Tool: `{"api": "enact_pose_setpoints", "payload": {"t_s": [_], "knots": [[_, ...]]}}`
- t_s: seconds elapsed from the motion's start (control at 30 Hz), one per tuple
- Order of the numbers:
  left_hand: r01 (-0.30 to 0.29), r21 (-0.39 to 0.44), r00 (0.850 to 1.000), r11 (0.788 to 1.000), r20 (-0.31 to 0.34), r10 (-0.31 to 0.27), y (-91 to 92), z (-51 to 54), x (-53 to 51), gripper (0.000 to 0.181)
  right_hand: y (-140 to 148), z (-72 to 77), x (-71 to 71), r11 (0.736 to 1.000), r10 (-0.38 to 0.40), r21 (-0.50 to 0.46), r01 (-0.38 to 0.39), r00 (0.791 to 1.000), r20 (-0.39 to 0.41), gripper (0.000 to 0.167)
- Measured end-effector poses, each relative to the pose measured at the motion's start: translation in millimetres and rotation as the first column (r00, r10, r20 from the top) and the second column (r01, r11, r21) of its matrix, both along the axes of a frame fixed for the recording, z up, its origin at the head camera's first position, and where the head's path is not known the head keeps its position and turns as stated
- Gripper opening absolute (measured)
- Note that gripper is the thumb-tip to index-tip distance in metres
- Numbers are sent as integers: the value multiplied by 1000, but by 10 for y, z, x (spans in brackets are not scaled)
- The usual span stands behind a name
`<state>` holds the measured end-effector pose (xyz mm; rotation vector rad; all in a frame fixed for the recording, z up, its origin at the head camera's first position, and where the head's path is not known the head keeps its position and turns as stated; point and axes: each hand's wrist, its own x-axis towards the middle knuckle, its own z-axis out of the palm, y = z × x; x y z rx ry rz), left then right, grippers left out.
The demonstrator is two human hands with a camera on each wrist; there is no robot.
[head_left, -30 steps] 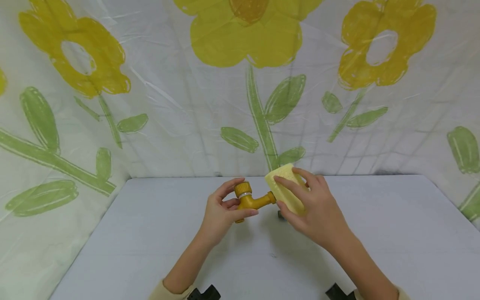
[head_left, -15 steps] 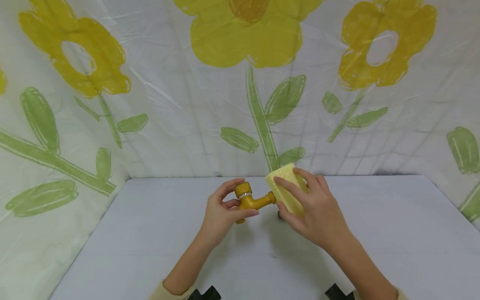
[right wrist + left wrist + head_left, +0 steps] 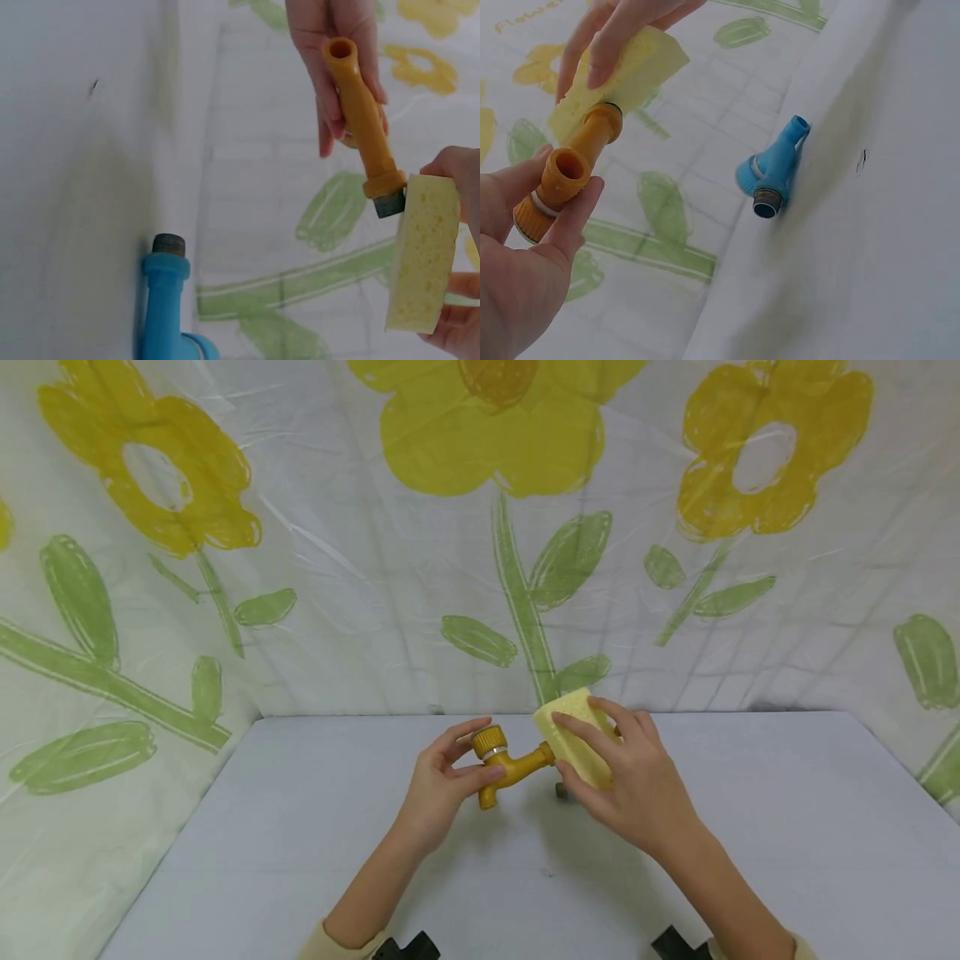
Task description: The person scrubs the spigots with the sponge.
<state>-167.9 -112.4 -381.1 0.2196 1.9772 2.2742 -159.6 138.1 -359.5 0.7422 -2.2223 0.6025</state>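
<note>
My left hand (image 3: 442, 785) pinches an orange-yellow tap (image 3: 517, 767) between thumb and fingers, its ribbed cap up and its spout down. A pale yellow sponge (image 3: 576, 739) is gripped by my right hand (image 3: 637, 777), beside the tap's threaded end. In the right wrist view the dark thread of the tap (image 3: 367, 139) meets or nearly meets the edge of the sponge (image 3: 425, 255). The left wrist view shows the tap (image 3: 589, 142) held above the table, the sponge (image 3: 630, 79) behind its far end.
A blue tap (image 3: 776, 165) with a dark threaded end lies on the white table (image 3: 300, 827), mostly hidden in the head view behind the sponge and my right hand. Behind the table hangs a white sheet (image 3: 337, 635) printed with yellow flowers and green leaves.
The orange-yellow tap has turned a little in my left hand, its spout now showing more below the thumb, which has moved up. The right hand and sponge have barely shifted.
</note>
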Motion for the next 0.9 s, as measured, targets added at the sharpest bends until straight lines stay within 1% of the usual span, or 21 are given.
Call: {"api": "enact_pose_setpoints", "payload": {"t_s": [0.23, 0.37, 0.5, 0.6, 0.7, 0.9], "knots": [[-21, 87, 999, 996, 45, 17, -6, 0, -13, 58, -4, -19, -7, 999, 25, -29, -25, 1000, 10, 52], [-42, 123, 998, 991, 41, 37, 5, 5, -8, 55, -13, -12, 1, 999, 37, -38, -37, 999, -6, 53], [-66, 134, 998, 989, 15, 64, 20, 19, -2, 51, -31, -1, 9, 997, 62, -41, -63, 998, -14, 54], [-78, 142, 997, 987, 8, 78, 31, 25, -6, 49, -47, -6, 11, 996, 83, -38, -84, 996, -18, 53], [-83, 147, 997, 986, 11, 83, 41, 28, -14, 48, -49, -11, 8, 996, 75, -42, -75, 997, -20, 53], [-78, 155, 997, 985, 27, 75, 44, 41, -20, 48, -42, -7, 19, 997, 49, -63, -48, 999, 13, 57]]}}
